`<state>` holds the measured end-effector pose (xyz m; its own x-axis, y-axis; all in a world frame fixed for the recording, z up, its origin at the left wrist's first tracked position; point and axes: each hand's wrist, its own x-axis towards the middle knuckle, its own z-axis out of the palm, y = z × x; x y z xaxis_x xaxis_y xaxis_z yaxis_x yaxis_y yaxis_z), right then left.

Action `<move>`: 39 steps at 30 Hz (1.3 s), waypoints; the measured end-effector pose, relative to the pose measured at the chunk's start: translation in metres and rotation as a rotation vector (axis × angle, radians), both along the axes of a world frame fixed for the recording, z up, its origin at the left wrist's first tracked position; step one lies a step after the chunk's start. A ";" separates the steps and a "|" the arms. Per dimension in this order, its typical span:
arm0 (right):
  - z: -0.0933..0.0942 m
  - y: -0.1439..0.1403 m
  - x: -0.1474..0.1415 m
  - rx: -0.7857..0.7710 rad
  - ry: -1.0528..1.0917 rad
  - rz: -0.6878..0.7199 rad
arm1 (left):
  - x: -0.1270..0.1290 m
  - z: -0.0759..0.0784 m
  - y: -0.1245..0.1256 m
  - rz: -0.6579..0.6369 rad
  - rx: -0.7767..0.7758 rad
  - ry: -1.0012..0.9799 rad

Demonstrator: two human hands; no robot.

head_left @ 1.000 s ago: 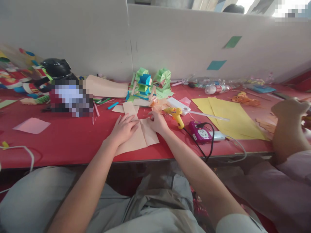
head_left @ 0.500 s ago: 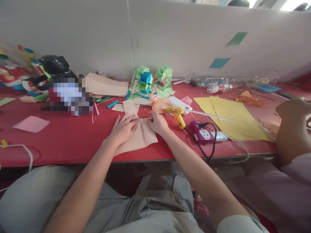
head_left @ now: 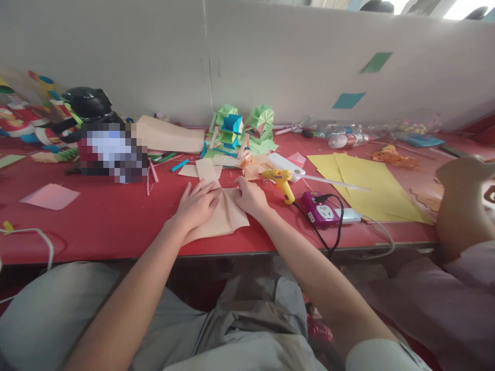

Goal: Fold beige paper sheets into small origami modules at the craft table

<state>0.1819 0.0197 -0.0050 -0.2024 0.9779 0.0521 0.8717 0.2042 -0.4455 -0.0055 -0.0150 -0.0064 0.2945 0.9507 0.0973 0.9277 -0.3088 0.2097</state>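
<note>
A creased sheet of peach paper (head_left: 220, 221) lies near the front edge of the red table, with a fold running down it and its lower right part lifted a little. My left hand (head_left: 199, 205) rests flat across the sheet's left side, fingers spread. At the sheet's upper right, my right hand (head_left: 251, 197) is closed, its curled fingertips on the paper's edge; the thumb is partly hidden. A narrower peach paper strip (head_left: 207, 171) extends beyond my left fingertips. Just right of my right hand lies a yellow hot glue gun (head_left: 284, 183) with a clear glue stick in its back.
A purple power strip (head_left: 320, 208) with a black cord sits right of the glue gun. Yellow sheets (head_left: 371, 188) lie beyond it. Green and blue folded-paper models (head_left: 232, 131) stand at the back by the partition. Another person's arm (head_left: 462, 206) rests at the right.
My hands and the peach sheet stay almost in place. The whole view shifts very slightly.
</note>
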 end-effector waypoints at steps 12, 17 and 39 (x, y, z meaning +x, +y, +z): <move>-0.012 0.009 0.013 0.043 0.427 0.043 | -0.004 -0.008 0.002 -0.024 0.048 0.001; -0.014 0.015 0.023 -0.231 0.807 0.212 | -0.005 -0.009 0.003 0.008 0.118 -0.120; -0.003 0.016 0.018 -0.313 1.109 0.062 | -0.023 -0.006 0.027 0.302 0.245 -1.279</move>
